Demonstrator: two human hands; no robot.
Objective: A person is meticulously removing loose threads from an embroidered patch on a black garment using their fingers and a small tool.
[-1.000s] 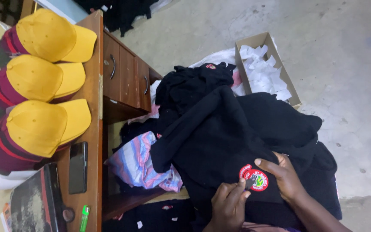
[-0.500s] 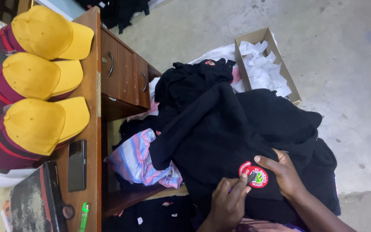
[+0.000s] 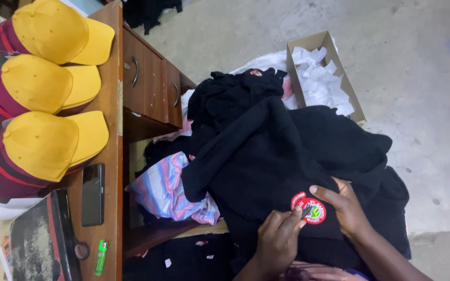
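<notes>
Hands meet on a round red embroidered patch (image 3: 308,207) that lies on a black fabric garment (image 3: 266,171), at about five o'clock of the view. The left hand (image 3: 277,240) comes up from six o'clock and pinches the lower edge of the patch with its fingertips (image 3: 297,212). The right hand (image 3: 344,207) rests flat on the garment at the four o'clock side of the patch, and its thumb presses on the patch rim; it grasps nothing.

The garment lies on top of a heap of dark clothes in the middle. A striped pink and blue cloth (image 3: 170,190) sticks out of the heap at its eight o'clock side. At one o'clock an open cardboard box (image 3: 352,101) with white paper pieces stands on the grey concrete floor (image 3: 423,62).

At nine o'clock the brown wooden counter (image 3: 114,140) carries three yellow caps with maroon sides (image 3: 48,88), one after another. Below them, near seven o'clock, lie a black phone (image 3: 92,194), a green lighter (image 3: 100,257) and a white paper roll (image 3: 1,209).
</notes>
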